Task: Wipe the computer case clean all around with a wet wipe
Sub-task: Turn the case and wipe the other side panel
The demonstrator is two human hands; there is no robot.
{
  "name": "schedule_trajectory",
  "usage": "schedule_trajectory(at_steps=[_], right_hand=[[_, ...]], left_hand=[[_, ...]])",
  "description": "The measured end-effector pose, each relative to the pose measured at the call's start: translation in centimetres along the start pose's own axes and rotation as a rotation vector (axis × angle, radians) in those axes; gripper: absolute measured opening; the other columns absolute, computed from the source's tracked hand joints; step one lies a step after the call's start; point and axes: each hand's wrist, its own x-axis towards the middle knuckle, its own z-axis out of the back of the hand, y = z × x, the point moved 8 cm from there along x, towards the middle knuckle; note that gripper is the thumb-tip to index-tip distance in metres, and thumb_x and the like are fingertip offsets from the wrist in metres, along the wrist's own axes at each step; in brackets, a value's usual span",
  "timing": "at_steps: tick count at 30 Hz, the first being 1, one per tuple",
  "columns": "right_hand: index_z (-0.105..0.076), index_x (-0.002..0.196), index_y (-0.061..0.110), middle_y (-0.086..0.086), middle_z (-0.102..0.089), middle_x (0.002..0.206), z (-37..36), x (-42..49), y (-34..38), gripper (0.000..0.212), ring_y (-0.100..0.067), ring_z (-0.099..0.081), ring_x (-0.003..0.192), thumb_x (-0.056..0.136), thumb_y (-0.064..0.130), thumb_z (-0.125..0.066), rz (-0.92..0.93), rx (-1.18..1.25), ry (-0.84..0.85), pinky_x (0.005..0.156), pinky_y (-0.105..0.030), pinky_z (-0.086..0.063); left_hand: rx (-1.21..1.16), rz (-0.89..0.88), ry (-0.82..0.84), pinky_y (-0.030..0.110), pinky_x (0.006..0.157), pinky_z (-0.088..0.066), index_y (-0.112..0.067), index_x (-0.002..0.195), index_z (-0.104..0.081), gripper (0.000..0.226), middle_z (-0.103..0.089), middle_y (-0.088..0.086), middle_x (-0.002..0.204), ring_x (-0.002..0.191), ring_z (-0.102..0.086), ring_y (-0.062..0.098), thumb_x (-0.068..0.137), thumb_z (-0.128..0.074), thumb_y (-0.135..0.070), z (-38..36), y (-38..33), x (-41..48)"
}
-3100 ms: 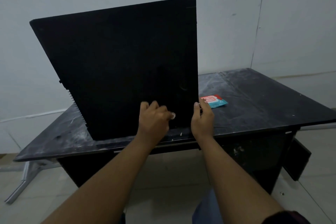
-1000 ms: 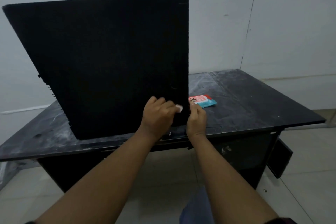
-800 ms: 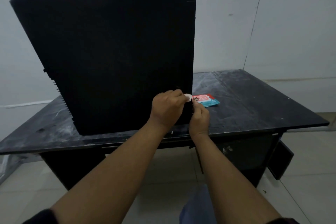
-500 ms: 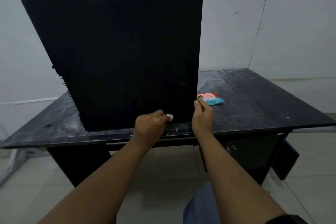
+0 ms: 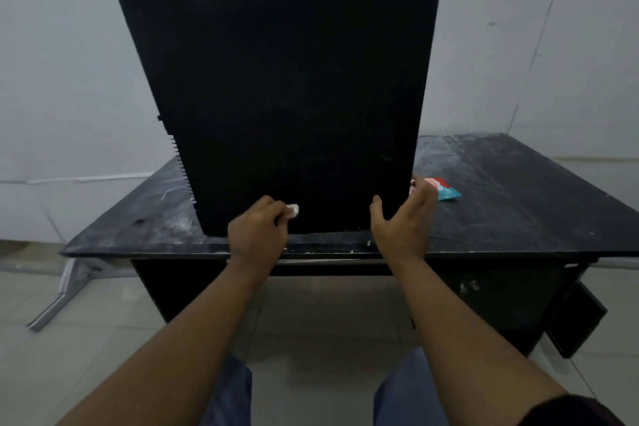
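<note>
On desk (image 5: 518, 204), upright computer case (image 5: 287, 107), broadside on, left hand (image 5: 257, 235) pinching wipe (image 5: 293, 210)

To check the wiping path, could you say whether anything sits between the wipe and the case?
Nothing visible does: the left hand holds the wet wipe directly at the computer case, low on its near panel.
</note>
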Motion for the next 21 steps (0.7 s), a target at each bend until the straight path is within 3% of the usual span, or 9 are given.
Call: schedule_trajectory(at_steps=[2, 5, 9, 12, 14, 17, 21], right_hand=[[-0.043, 0.147, 0.012, -0.012, -0.044, 0.147, 0.5, -0.7, 1.2, 0.069, -0.033, -0.046, 0.138, 0.090, 0.039, -0.071, 0.037, -0.217, -0.143, 0.119, -0.059, -0.034], [-0.049, 0.140, 0.012, -0.015, -0.051, 0.139, -0.4, -2.5, 4.3, 0.059, -0.034, -0.050, 0.130, 0.088, 0.031, -0.070, 0.142, -0.285, -0.226, 0.111, -0.057, -0.034], [-0.062, 0.121, 0.018, -0.007, -0.058, 0.119, -3.6, -4.9, 8.0, 0.034, -0.028, -0.055, 0.107, 0.089, 0.025, -0.072, 0.286, -0.209, -0.064, 0.089, -0.045, -0.041], [-0.066, 0.118, 0.021, -0.001, -0.064, 0.111, -6.0, -6.0, 9.0, 0.024, -0.023, -0.055, 0.100, 0.094, 0.025, -0.071, 0.371, -0.189, 0.094, 0.080, -0.040, -0.042], [-0.070, 0.122, 0.022, 0.002, -0.067, 0.111, -7.2, -6.6, 9.2, 0.025, -0.022, -0.056, 0.100, 0.097, 0.025, -0.071, 0.390, -0.192, 0.160, 0.079, -0.040, -0.044], [-0.076, 0.119, 0.022, 0.005, -0.070, 0.105, -8.8, -7.6, 9.6, 0.019, -0.020, -0.056, 0.096, 0.101, 0.021, -0.070, 0.409, -0.146, 0.216, 0.075, -0.042, -0.049], [-0.075, 0.123, 0.017, 0.003, -0.070, 0.106, -9.9, -8.0, 10.4, 0.020, -0.018, -0.056, 0.096, 0.104, 0.018, -0.067, 0.396, -0.074, 0.254, 0.076, -0.039, -0.051]], left_hand=[[0.026, 0.030, 0.078, 0.033, 0.054, -0.053, -0.024, 0.084, -0.075, 0.011, -0.064, -0.010, 0.082, 0.064, -0.060, 0.009, 0.093, -0.080, -0.023, -0.8, -0.4, -0.2], [0.011, -0.049, 0.091, 0.030, 0.052, -0.050, -0.022, 0.085, -0.076, 0.009, -0.066, -0.008, 0.082, 0.062, -0.061, 0.010, 0.094, -0.077, -0.023, -1.0, -3.0, 1.0], [-0.043, -0.167, 0.077, 0.020, 0.049, -0.037, -0.020, 0.079, -0.075, 0.015, -0.065, -0.007, 0.080, 0.055, -0.057, 0.008, 0.094, -0.078, -0.021, -1.5, -5.3, 1.9], [-0.039, -0.163, 0.078, 0.024, 0.048, -0.042, -0.021, 0.082, -0.078, 0.013, -0.067, -0.007, 0.080, 0.056, -0.060, 0.010, 0.095, -0.077, -0.023, -1.6, -3.6, 0.8], [-0.058, -0.087, 0.098, 0.028, 0.056, -0.053, -0.025, 0.092, -0.082, 0.009, -0.072, -0.008, 0.086, 0.066, -0.067, 0.010, 0.096, -0.074, -0.022, -1.6, -1.8, -0.1], [-0.233, 0.191, 0.129, 0.024, 0.075, -0.059, -0.032, 0.109, -0.081, 0.018, -0.078, -0.017, 0.099, 0.087, -0.071, 0.000, 0.100, -0.071, -0.020, -1.7, 0.9, -1.2], [-0.412, 0.344, 0.103, 0.028, 0.080, -0.063, -0.036, 0.120, -0.078, 0.024, -0.077, -0.022, 0.102, 0.093, -0.071, -0.005, 0.102, -0.068, -0.022, -1.7, 2.0, -2.5]])
